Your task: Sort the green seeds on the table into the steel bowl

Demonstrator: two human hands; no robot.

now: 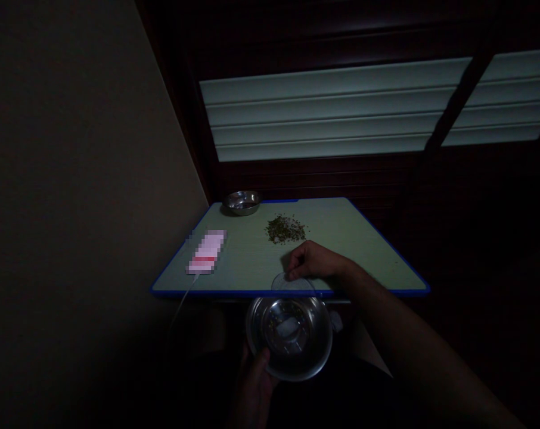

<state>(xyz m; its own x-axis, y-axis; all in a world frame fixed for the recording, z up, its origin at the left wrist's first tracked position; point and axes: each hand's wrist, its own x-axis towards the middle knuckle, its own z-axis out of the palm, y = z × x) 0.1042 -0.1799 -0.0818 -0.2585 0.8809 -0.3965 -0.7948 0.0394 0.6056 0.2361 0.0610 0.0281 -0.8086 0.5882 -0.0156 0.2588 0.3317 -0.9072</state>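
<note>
My left hand (255, 378) grips the lower left side of a steel bowl (317, 354), its thumb over the rim. The bowl is tilted below the table's near edge, and small yellowish bits are visible inside it. My right hand (317, 260) is just above the near edge of the table, fingers pinched on a clear round disc (292, 285), perhaps a plastic lid. The disc overlaps the blue table edge above the bowl. Beyond my right hand, a loose pile of small greenish-brown grains (285, 229) is spread on the tabletop.
A small, shallow steel bowl (243, 204) stands at the table's back left corner. On the left lies a phone (206, 253) with a white cable (180, 304) hanging over the edge. The pale table (368, 256) has a blue rim. A wall is on the left, slatted panels behind.
</note>
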